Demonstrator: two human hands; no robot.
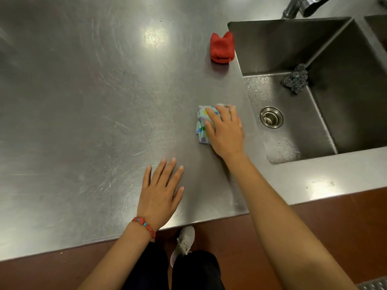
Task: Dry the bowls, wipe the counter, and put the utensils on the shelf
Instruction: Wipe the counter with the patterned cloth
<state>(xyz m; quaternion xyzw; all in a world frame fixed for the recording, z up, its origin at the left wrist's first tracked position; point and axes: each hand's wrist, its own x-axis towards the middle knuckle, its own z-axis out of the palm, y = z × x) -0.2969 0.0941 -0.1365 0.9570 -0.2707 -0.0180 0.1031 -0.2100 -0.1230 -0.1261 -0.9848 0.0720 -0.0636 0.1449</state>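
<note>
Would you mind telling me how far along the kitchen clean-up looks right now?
Done: nothing can be confirmed; no bowls, utensils or shelf are in view. In hand: wiping, with the right hand pressing a patterned cloth flat on the steel counter beside the sink, while the left hand rests flat. Left: a folded red cloth sits unused on the counter.

A red cloth [222,48] is set folded just beside the sink [314,47]. A steel scourer [295,78] is lodged in a sink corner, near the drain [271,117].
</note>
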